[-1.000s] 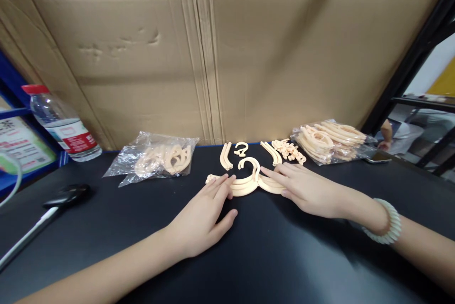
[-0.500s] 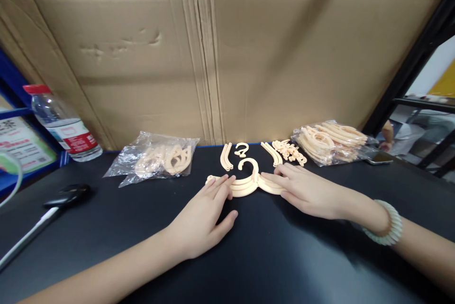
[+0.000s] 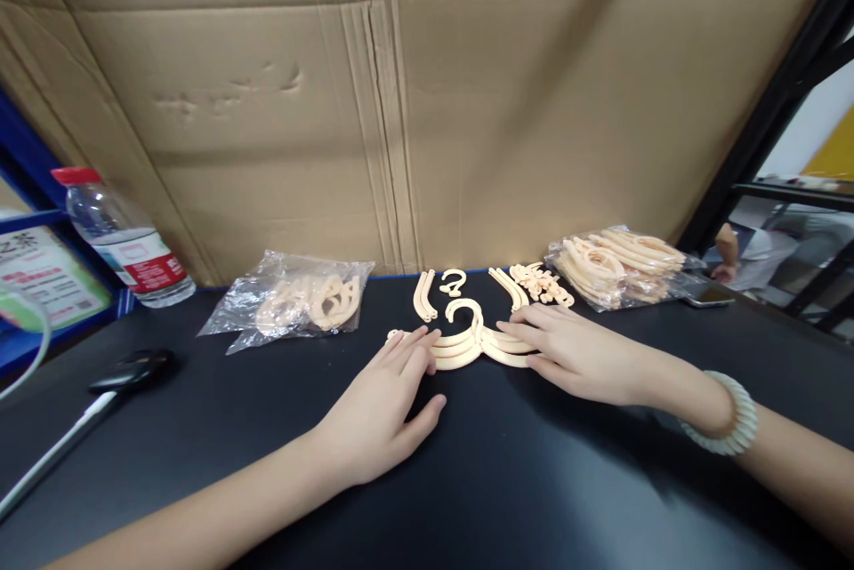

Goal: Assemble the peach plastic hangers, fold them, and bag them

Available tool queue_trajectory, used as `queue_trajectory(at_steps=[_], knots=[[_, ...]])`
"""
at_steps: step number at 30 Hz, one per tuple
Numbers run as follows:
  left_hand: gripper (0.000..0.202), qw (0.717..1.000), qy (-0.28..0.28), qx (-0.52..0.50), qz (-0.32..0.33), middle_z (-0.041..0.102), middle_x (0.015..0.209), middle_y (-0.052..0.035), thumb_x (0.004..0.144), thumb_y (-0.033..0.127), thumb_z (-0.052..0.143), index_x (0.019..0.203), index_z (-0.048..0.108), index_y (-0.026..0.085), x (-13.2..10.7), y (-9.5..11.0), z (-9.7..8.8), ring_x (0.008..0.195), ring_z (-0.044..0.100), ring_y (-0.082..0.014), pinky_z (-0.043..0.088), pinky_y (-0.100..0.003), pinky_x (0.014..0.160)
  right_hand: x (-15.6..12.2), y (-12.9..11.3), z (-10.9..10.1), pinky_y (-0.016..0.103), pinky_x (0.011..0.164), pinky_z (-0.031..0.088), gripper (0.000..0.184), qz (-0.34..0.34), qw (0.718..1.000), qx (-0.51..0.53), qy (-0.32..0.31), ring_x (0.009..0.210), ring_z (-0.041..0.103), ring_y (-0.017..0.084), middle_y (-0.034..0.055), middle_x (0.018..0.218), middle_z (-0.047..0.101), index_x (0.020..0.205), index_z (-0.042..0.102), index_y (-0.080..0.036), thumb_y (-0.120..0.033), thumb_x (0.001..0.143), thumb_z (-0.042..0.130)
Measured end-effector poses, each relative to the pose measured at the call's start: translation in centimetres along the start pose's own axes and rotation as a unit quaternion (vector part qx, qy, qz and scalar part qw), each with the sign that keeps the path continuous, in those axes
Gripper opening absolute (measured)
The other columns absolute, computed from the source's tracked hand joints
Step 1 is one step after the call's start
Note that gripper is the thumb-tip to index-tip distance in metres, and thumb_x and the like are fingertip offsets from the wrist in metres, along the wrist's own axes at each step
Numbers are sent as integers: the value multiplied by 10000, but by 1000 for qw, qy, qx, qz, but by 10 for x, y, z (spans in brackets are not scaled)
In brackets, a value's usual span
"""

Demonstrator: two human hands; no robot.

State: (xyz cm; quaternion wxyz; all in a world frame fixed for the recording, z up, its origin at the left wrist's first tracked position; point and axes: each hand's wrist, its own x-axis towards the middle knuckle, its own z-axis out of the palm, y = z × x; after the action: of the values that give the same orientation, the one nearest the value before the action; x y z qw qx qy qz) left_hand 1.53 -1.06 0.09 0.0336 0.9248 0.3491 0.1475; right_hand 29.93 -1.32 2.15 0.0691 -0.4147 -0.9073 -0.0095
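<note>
Cream plastic clothes hangers (image 3: 460, 357) lie stacked on the black table, their hook pointing away from me. My left hand (image 3: 383, 410) rests with its fingertips on the left arms of the hangers, fingers stretched and thumb apart. On the right arms lie the fingers of my right hand (image 3: 580, 355), also extended and not wrapped round anything. Just behind are a loose hanger hook (image 3: 455, 282), curved arm pieces at its left (image 3: 424, 295) and more arm pieces at its right (image 3: 508, 288). A pile of small cream parts (image 3: 542, 285) sits beside those.
Clear plastic bags of cream parts lie at the left (image 3: 310, 299) and right (image 3: 617, 266). A bottle (image 3: 137, 241) stands far left, near a black device (image 3: 133, 372) with a white cable. A phone (image 3: 711, 295) lies far right. A cardboard wall (image 3: 267, 125) closes the back.
My right hand has shifted slightly; its fingers lie a little further right on the hanger arms. My left hand stays in place. The view has tilted very slightly.
</note>
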Motion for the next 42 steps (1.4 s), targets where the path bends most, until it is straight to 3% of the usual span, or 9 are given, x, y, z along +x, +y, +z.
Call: queue_trajectory(at_steps=[8, 13, 18, 20, 22, 27, 34, 38, 42], knots=[[69, 997, 77, -8, 18, 630, 1221, -114, 867, 200, 481, 931, 464, 222, 2, 1, -4, 1246, 519, -260, 326, -539, 1100, 1, 8, -5, 458, 876, 485, 399, 18, 996, -14, 92, 1024, 571, 273, 168, 1127, 599, 1273, 560, -109, -148, 925, 369], [148, 991, 116, -43, -47, 657, 1105, -118, 863, 256, 471, 992, 520, 201, 14, -12, -17, 1062, 608, -282, 477, -476, 903, 11, 23, -6, 441, 866, 483, 331, 4, 989, -25, 146, 981, 579, 262, 145, 1042, 643, 1171, 623, -119, -156, 919, 412], [231, 979, 22, -100, -179, 692, 1021, -71, 873, 295, 485, 1049, 579, 179, 40, -37, -26, 925, 656, -227, 517, -358, 814, 40, 36, -2, 386, 868, 473, 283, 4, 989, -30, 146, 970, 589, 237, 113, 1029, 671, 1112, 653, -136, -125, 904, 462], [225, 974, 7, -92, -208, 705, 926, -69, 881, 308, 508, 1022, 604, 162, 55, -47, -26, 830, 672, -222, 535, -342, 741, 57, 39, 1, 363, 852, 470, 266, 4, 991, -40, 127, 956, 599, 230, 105, 1016, 681, 1086, 670, -151, -120, 899, 484], [221, 971, 4, -77, -227, 693, 992, -89, 890, 286, 546, 1047, 610, 144, 70, -57, -25, 898, 663, -224, 529, -350, 796, 75, 40, 3, 342, 824, 465, 251, 2, 993, -50, 111, 925, 609, 226, 102, 986, 688, 1069, 683, -157, -119, 893, 509], [289, 966, -18, -46, -254, 618, 1156, -86, 928, 317, 577, 1165, 582, 153, 98, -72, -20, 975, 630, -214, 538, -420, 832, 118, 44, 5, 300, 797, 425, 244, -13, 994, -77, 73, 927, 602, 216, 98, 962, 689, 1032, 702, -164, -76, 866, 547], [308, 964, -33, -18, -262, 600, 1193, -92, 929, 313, 575, 1197, 567, 161, 108, -77, -16, 995, 623, -221, 539, -424, 835, 145, 52, 16, 341, 811, 430, 92, -44, 993, -101, 40, 947, 568, 201, 45, 907, 640, 852, 660, -147, -145, 885, 574], [311, 963, -31, 1, -269, 598, 1197, -93, 928, 312, 576, 1200, 565, 162, 109, -81, -13, 999, 623, -222, 538, -425, 837, 149, 54, 18, 352, 821, 432, 91, -57, 993, -74, 65, 909, 563, 187, 18, 853, 613, 775, 622, -142, -158, 863, 605], [315, 958, -28, 25, -283, 596, 1201, -93, 926, 314, 581, 1202, 564, 163, 111, -82, -9, 1009, 620, -226, 536, -428, 842, 145, 56, 14, 287, 749, 398, 73, -45, 989, -11, 139, 816, 542, 172, 34, 795, 606, 755, 638, -154, -92, 790, 621]])
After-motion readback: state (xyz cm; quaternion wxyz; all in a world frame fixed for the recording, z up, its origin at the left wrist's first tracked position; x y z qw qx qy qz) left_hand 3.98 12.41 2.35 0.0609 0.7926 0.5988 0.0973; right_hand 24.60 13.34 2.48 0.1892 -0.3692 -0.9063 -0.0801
